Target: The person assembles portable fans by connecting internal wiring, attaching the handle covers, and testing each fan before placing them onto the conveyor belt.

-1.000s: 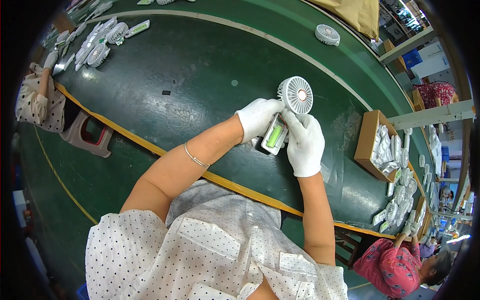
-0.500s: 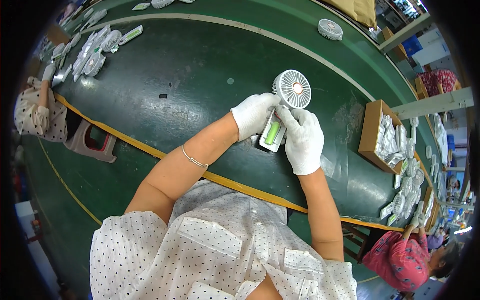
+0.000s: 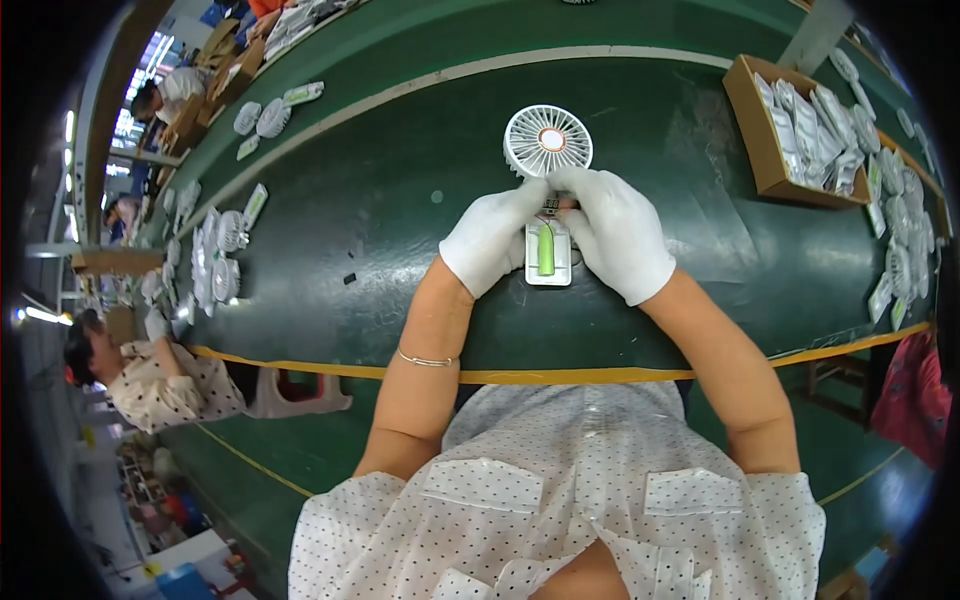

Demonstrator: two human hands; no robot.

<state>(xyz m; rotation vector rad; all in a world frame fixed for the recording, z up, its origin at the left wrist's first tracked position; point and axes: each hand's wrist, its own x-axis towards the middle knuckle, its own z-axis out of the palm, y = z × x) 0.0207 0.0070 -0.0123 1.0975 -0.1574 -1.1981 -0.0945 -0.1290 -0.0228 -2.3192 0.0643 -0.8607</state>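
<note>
A small white handheld fan (image 3: 528, 150), its round grille pointing away from me, is between my hands over the green table. Its handle casing (image 3: 534, 277) lies open toward me, with a green cylindrical battery (image 3: 546, 250) inside. My left hand (image 3: 490, 235), in a white glove, grips the fan at its neck from the left. From the right, my gloved right hand (image 3: 622, 235) pinches the same neck area, thumb and fingers closed near a small dark circuit board (image 3: 551, 205). The fingertips partly cover what they press there.
On the right stands a cardboard box (image 3: 775, 180) full of white plastic parts, with several fan parts (image 3: 900, 225) piled beside it. More fans (image 3: 225, 265) lie at the left, near a seated co-worker (image 3: 165, 375). A small black piece (image 3: 349, 278) rests on the table.
My view has swung round, so the fan now stands straighter in front of me. Both hands stay on its neck; the right fingers have shifted, and the small circuit board shows between them.
</note>
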